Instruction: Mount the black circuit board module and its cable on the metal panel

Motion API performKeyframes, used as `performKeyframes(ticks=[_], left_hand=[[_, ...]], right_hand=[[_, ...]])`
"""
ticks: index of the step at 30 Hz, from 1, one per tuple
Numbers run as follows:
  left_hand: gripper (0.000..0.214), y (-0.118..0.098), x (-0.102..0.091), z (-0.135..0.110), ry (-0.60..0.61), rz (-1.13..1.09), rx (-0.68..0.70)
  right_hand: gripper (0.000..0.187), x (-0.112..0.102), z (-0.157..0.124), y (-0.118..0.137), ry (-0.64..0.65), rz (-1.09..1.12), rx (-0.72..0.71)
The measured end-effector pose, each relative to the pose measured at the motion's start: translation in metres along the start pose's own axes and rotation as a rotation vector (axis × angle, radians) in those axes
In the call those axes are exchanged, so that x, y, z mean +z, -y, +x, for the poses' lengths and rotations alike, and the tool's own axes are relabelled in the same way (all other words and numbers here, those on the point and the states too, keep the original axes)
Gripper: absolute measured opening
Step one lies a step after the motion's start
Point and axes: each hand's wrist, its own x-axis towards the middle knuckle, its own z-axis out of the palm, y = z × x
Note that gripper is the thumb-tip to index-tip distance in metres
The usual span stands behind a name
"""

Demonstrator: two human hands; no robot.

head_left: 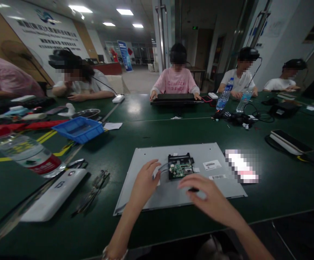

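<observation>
A flat grey metal panel [173, 198] lies on the table before me, with a green circuit board [182, 169] in a black frame near its middle. Thin grey cables [164, 167] run from the board's left side toward my left hand [145, 180]. That hand is over the panel's left part, its fingers loosely curved and apart around the cables; whether they touch is unclear. My right hand [205, 195] hovers by the board's lower right corner, thumb and fingers apart. A small black piece [193, 189] shows between them, apparently not gripped. White labels [211, 165] are on the panel's right side.
Left of the panel are eyeglasses [93, 193], a white power bank [55, 195], a tilted water bottle [29, 153] and a blue tray [79, 128]. A lit phone [242, 166] lies at its right. Across the table, a person [176, 77] holds a dark panel [175, 98]; others sit alongside.
</observation>
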Motion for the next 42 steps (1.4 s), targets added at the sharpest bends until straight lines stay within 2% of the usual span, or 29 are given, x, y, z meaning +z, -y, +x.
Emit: performKeyframes(ticks=[3,5,8,10,13,16,22,31,35,38,42], left_hand=[[0.029,-0.013,0.005,0.025,0.041,0.024,0.042],[0.030,-0.019,0.016,0.046,0.132,0.075,0.071],[0.031,-0.021,0.038,0.074,0.297,0.211,0.118],[0.027,-0.020,0.050,0.086,0.349,0.247,0.125],[0.021,-0.016,0.061,0.095,0.387,0.278,0.127],[0.024,-0.013,0.064,0.098,0.406,0.306,0.129],[0.024,-0.011,0.062,0.102,0.432,0.328,0.139],[0.023,-0.015,0.054,0.112,0.398,0.360,0.136],[0.025,-0.018,0.048,0.115,0.375,0.388,0.120],[0.025,-0.019,0.050,0.114,0.386,0.403,0.107],[0.023,-0.019,0.058,0.111,0.416,0.413,0.094]], right_hand=[[0.028,-0.017,0.020,-0.044,-0.077,-0.088,0.078],[0.030,-0.022,0.028,-0.069,-0.079,-0.211,0.105],[0.034,-0.018,0.032,-0.090,-0.006,-0.408,0.087],[0.029,-0.012,0.032,-0.096,0.026,-0.486,0.065],[0.024,-0.003,0.030,-0.100,0.035,-0.573,0.029],[0.025,0.001,0.028,-0.103,0.015,-0.627,0.016],[0.022,0.000,0.027,-0.104,-0.035,-0.580,0.023],[0.024,0.000,0.033,-0.097,0.013,-0.656,0.005],[0.026,0.001,0.028,-0.099,-0.083,-0.646,0.037],[0.027,0.004,0.025,-0.101,-0.151,-0.635,0.048],[0.025,0.008,0.023,-0.097,-0.091,-0.625,0.041]])
